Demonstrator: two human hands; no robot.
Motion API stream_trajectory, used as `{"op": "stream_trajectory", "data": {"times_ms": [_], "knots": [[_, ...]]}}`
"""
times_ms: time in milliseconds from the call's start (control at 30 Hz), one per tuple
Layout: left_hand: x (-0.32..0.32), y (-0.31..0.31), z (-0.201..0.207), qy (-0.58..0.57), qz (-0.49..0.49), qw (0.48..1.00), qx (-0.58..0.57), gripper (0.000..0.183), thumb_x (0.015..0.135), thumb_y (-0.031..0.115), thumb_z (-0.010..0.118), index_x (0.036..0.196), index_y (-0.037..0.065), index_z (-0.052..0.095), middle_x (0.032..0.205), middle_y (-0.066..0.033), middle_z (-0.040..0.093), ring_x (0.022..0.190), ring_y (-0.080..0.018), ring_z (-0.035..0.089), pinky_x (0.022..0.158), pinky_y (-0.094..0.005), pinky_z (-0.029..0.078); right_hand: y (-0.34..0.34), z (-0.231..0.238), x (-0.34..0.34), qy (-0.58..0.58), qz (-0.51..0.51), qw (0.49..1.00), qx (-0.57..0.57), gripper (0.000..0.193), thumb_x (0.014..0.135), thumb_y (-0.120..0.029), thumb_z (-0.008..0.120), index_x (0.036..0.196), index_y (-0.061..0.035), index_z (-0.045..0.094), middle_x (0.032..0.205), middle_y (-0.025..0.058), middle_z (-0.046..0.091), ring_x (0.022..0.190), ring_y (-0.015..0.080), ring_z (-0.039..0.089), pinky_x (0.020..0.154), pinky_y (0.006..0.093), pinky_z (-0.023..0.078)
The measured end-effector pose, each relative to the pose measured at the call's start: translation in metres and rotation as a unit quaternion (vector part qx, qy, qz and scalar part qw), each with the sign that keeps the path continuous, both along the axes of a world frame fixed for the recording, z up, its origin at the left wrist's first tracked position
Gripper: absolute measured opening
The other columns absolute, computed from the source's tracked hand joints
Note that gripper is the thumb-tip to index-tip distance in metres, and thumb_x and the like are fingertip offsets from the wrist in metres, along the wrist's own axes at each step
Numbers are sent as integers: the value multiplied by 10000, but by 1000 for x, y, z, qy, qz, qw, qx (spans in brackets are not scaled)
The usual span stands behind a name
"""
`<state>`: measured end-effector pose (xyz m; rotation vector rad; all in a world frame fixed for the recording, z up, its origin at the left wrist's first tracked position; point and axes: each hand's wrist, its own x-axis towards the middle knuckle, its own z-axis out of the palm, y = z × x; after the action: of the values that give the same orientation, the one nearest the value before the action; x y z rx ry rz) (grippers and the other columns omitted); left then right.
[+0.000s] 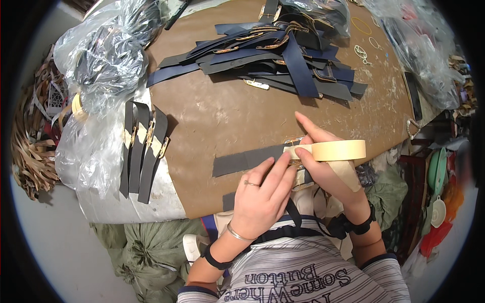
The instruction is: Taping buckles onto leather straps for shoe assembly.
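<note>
My right hand [323,166] holds a roll of cream masking tape [348,150], its thumb pressing the pulled-out end down. That end lies over the buckle end of a dark grey strap [247,160] on the table. The fingers of my left hand [260,199] are stretched out over this strap, their tips at the tape; its thumb is hidden. A second strap [229,201] with a gold-toned, beaded-looking buckle lies nearer me, partly under my hands. To the left, several straps [145,151] lie side by side, cream tape across their buckles.
A pile of dark straps with buckles [273,55] covers the far part of the brown table top [197,111]. Clear plastic bags [101,60] sit at the left edge. Rubber bands [361,53] and a dark phone-like object [413,96] lie at the right.
</note>
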<state>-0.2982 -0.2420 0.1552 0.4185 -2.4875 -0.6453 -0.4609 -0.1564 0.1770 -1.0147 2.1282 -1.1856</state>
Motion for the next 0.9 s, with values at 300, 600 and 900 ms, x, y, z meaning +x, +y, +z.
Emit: {"op": "stream_trajectory", "data": {"times_ms": [300,600,900], "knots": [[-13,12,-4,-131,45,986,-91,551,881,249,693,1412,136,604,1322,38,626,1107,-167,556,913,-365,402,5,11,-16,173,23,985,14,213,826,-133,730,1013,-42,679,868,90,639,840,291,612,770,401,471],[-31,-8,14,-134,32,986,92,356,909,174,678,1263,143,712,1054,-13,652,956,-239,559,817,-379,420,4,-3,-13,281,40,959,3,114,790,-75,719,886,-84,656,876,63,592,850,290,578,779,406,431],[-62,-10,-4,-52,139,983,108,131,818,125,745,836,140,617,858,-22,559,851,-259,545,747,-397,352,8,-25,-15,313,80,943,-80,187,746,-27,750,866,-85,620,886,81,590,881,303,596,784,401,462]]}}
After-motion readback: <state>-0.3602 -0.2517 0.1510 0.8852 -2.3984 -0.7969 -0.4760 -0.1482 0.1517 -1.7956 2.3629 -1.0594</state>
